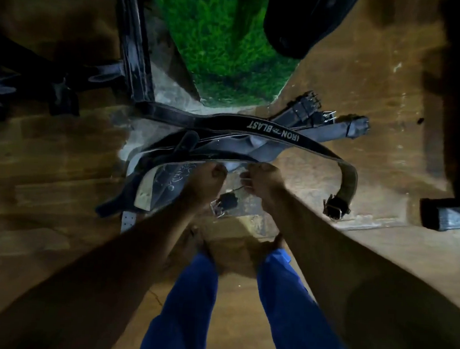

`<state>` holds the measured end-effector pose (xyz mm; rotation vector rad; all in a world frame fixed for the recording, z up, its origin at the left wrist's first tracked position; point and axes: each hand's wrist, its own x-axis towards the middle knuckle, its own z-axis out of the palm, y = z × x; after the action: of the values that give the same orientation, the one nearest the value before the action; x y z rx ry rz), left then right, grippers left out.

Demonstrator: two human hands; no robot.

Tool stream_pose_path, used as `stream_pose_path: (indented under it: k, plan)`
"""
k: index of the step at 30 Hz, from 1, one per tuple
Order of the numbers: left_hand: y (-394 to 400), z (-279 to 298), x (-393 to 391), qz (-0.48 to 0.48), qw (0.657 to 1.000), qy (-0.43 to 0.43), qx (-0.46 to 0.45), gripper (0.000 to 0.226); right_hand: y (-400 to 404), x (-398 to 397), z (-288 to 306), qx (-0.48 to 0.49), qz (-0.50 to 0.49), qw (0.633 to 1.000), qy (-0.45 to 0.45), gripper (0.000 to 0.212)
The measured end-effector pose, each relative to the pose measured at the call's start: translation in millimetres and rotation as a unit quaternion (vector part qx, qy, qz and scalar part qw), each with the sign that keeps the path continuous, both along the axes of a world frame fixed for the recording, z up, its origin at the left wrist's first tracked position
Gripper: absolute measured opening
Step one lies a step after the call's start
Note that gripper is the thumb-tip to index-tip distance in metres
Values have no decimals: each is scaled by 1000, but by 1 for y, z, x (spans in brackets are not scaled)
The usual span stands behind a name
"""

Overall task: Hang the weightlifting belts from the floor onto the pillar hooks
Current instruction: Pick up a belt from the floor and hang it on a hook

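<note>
Left hand [205,179] and right hand [261,180], fingers curled, grip 1 black leather weightlifting belt [169,167] atop a floor pile.

Dark weightlifting belts [226,136] tangled in heap on wooden floor; one lettered IRON BLAST, buckles showing.
</note>
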<state>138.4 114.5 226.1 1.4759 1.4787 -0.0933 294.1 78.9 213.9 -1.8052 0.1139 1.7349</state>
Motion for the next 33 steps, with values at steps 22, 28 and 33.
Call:
stream_pose_path:
  k: [22,28,33]
  plan:
    - [138,-325,7,-111,981,59,148,48,141,-19,-361,-22,-64,994,-80,22]
    - [130,-283,10,-105,977,31,185,42,135,-14,-307,2,-149,988,-30,26]
    - [126,-211,17,-129,969,36,206,39,122,-13,-224,27,-152,988,-11,21]
